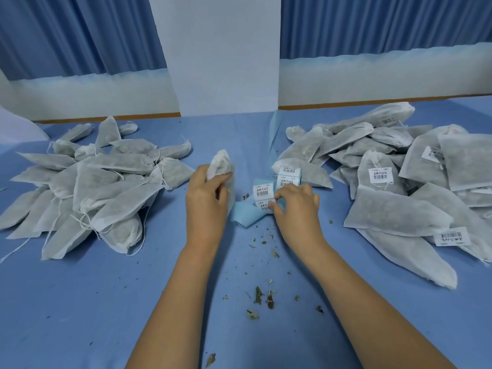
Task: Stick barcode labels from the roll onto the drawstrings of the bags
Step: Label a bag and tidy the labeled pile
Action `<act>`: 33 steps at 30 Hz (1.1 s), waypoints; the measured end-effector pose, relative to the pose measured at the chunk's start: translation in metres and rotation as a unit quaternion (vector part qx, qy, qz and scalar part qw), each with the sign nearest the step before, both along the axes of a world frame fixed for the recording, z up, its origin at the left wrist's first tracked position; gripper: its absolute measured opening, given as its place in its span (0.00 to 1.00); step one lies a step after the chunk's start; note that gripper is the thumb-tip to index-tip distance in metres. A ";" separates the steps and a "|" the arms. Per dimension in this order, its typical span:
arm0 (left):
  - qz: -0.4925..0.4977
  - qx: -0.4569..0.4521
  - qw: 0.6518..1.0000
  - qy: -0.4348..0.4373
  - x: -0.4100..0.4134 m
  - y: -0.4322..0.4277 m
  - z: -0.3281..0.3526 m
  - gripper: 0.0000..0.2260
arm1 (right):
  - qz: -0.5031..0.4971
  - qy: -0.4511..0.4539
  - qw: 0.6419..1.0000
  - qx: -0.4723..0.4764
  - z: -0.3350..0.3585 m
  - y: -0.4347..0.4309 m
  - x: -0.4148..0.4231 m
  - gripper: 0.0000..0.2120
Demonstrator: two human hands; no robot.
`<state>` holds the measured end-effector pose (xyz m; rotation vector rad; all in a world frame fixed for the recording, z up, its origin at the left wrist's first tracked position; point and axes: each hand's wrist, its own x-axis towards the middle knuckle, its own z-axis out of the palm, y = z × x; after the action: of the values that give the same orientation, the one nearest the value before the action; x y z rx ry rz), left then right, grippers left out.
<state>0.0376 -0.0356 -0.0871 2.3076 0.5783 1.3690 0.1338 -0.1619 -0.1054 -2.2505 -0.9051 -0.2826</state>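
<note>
My left hand (206, 201) grips one white drawstring bag (219, 162) upright above the middle of the table. My right hand (295, 206) pinches a barcode label (265, 205) at the loose end of the label strip (263, 191). The strip runs back to the label roll (288, 174) just behind that hand. Blue backing paper (249, 214) trails out beneath the strip. An unlabelled bag pile (87, 182) lies on the left. On the right lies a labelled bag pile (399, 177) with several barcode labels showing.
A blue cloth (106, 302) covers the table. Dried leaf crumbs (262, 298) are scattered between my forearms. A white pillar (223, 57) and blue curtains stand behind the table's far edge.
</note>
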 end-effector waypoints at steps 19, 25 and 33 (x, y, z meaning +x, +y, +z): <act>-0.181 0.090 0.979 0.015 0.004 -0.005 -0.004 0.03 | 0.094 -0.092 0.987 0.093 0.022 -0.010 -0.012 0.05; -0.084 -0.131 0.987 -0.039 -0.001 -0.009 0.005 0.09 | 0.106 -0.056 0.988 0.094 0.015 -0.008 -0.008 0.04; -0.249 -0.629 0.728 -0.115 -0.023 0.010 0.029 0.11 | -0.004 0.125 0.983 0.134 0.009 -0.006 0.009 0.14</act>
<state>0.0145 -0.0253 -0.0579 1.0079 0.4924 0.5813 0.1429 -0.1681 -0.0967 -1.9862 -0.6812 -0.1128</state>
